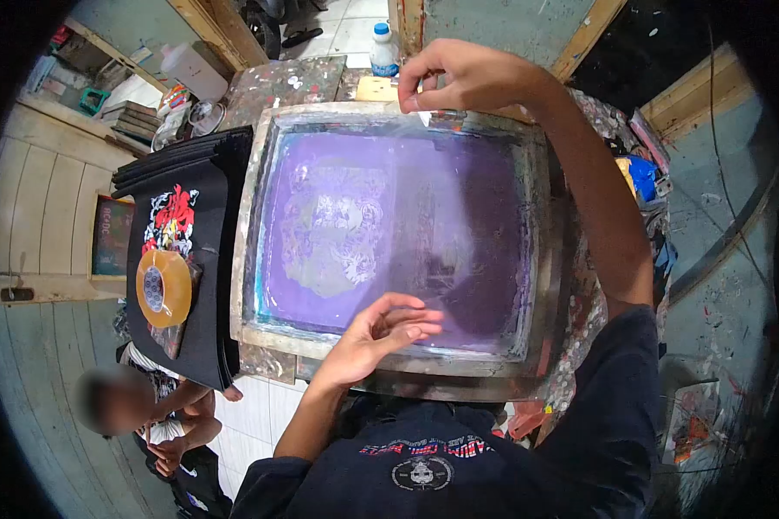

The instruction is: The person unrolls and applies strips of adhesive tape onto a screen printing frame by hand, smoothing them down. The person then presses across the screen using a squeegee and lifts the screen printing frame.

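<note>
A wooden-framed printing screen with purple mesh and a pale printed design lies across the table. Over its front edge, my left hand hovers with fingers loosely apart and nothing between them. My right hand is at the far edge of the frame, thumb and fingers pinched together. Just under those fingertips is a small whitish piece, too small to make out. My right arm casts a shadow over the right half of the mesh.
Left of the screen, a roll of clear tape rests on stacked black fabric with a red and white print. A blue-capped bottle stands behind the screen. Another person sits at the lower left.
</note>
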Demonstrator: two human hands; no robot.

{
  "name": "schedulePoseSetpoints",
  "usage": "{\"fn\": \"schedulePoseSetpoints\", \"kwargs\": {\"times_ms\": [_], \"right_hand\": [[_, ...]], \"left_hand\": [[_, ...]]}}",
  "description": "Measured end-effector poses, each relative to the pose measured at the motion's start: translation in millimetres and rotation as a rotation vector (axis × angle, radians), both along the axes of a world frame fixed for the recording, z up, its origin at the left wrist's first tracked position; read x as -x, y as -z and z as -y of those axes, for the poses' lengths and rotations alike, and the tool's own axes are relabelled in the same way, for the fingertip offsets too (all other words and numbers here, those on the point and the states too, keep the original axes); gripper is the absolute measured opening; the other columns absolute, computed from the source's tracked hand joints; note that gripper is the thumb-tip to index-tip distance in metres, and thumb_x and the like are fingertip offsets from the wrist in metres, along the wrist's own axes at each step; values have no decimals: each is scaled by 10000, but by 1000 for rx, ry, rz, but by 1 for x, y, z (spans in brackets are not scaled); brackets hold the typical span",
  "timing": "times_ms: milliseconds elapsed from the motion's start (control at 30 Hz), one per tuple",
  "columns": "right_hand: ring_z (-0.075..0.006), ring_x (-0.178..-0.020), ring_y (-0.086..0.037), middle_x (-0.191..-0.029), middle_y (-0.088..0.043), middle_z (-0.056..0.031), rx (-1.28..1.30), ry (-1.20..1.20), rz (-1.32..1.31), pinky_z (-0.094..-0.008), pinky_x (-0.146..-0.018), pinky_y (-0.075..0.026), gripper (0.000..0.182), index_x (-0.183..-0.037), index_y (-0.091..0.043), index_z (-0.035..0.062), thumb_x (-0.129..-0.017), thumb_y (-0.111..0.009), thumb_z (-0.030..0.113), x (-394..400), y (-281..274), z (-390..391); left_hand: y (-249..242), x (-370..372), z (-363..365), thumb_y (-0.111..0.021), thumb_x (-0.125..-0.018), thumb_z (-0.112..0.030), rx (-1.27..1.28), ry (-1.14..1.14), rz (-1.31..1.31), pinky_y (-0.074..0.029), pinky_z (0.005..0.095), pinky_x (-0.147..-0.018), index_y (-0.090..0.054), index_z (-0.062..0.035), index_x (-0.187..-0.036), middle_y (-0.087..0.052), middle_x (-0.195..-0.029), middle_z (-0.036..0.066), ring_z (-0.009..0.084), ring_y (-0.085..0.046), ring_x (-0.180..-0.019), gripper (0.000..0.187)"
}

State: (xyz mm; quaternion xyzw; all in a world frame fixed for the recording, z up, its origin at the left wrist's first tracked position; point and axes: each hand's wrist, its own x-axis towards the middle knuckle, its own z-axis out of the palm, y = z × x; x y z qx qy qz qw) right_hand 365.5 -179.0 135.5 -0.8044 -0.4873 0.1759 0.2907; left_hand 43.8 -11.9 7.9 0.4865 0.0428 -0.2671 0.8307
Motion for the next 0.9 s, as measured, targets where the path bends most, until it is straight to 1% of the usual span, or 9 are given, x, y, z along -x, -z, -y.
{"fn": "schedulePoseSetpoints", "kwargs": {"times_ms": [233, 333, 433, 533, 567, 633, 767, 800, 900], "right_hand": [[-64, -644, -520, -703, -630, 26, -9, 55, -95, -268, -573, -406, 145, -934, -745, 27, -889, -739, 165, -37, 52, 8], [-56, -666, -533, -711, -643, 16, 121, 47, -33, -263, -577, -415, 126, -925, -744, 19, -862, -725, 127, -50, 65, 9], [-64, -695, -592, -726, -659, 4, 143, 135, -194, -270, -591, -456, 133, -921, -741, 13, -820, -706, 91, -61, 94, 8], [-152, -775, -694, -810, -723, -40, 161, -5, 127, -321, -683, -538, 148, -965, -744, 26, -847, -729, 114, -85, 121, 7], [-160, -738, -677, -864, -743, -62, 164, -17, 138, -338, -642, -532, 241, -1057, -744, 69, -832, -754, 154, -94, 131, 7], [-176, -665, -643, -971, -783, -105, 172, -39, 160, -372, -561, -521, 450, -1242, -745, 154, -803, -804, 236, -102, 147, 6], [-231, -608, -656, -723, -733, -163, 261, -40, 247, -373, -592, -541, 197, -861, -783, -1, -757, -645, 91, -75, 121, -6], [-261, -627, -679, -756, -743, -168, 266, -98, 368, -388, -605, -552, 191, -852, -785, 12, -720, -683, 107, -81, 134, -9], [-300, -654, -702, -776, -750, -163, 238, -175, 483, -402, -622, -563, 197, -831, -790, 37, -679, -701, 126, -89, 160, -13]], "left_hand": [[37, 13, 0, -541, -1065, -33, -105, -92, -126, -503, 386, -1072, -459, -30, -1245, -627, -1363, 253, 303, -649, -1247, 198], [40, 15, 5, -531, -1066, -24, -190, -117, -146, -490, 431, -1090, -461, -32, -1214, -626, -1354, 267, 323, -640, -1265, 163], [52, 17, 4, -528, -1066, -17, -241, -105, -131, -497, 408, -1076, -458, -33, -1203, -628, -1349, 262, 317, -642, -1264, 154], [56, 20, 6, -557, -1059, -34, -320, -134, -108, -504, 384, -1055, -502, -17, -1140, -650, -1319, 239, 281, -657, -1228, 100], [59, 22, 6, -569, -1055, -41, -339, -144, -96, -506, 378, -1050, -518, -12, -1123, -664, -1304, 225, 265, -664, -1211, 90], [53, 20, 8, -626, -1028, -68, -567, -113, -39, -522, 347, -985, -583, 3, -1076, -714, -1198, 178, 213, -685, -1110, 96], [37, 12, 11, -715, -964, -108, -891, 6, -8, -530, 301, -828, -694, 18, -1010, -766, -981, 99, 140, -686, -916, 136], [39, 13, 12, -739, -935, -118, -890, -30, 3, -514, 298, -763, -732, 21, -1016, -762, -917, 92, 132, -680, -848, 160], [39, 10, 15, -741, -936, -121, -898, 17, -79, -517, 295, -757, -740, 18, -1048, -763, -917, 87, 127, -682, -837, 178]]}}
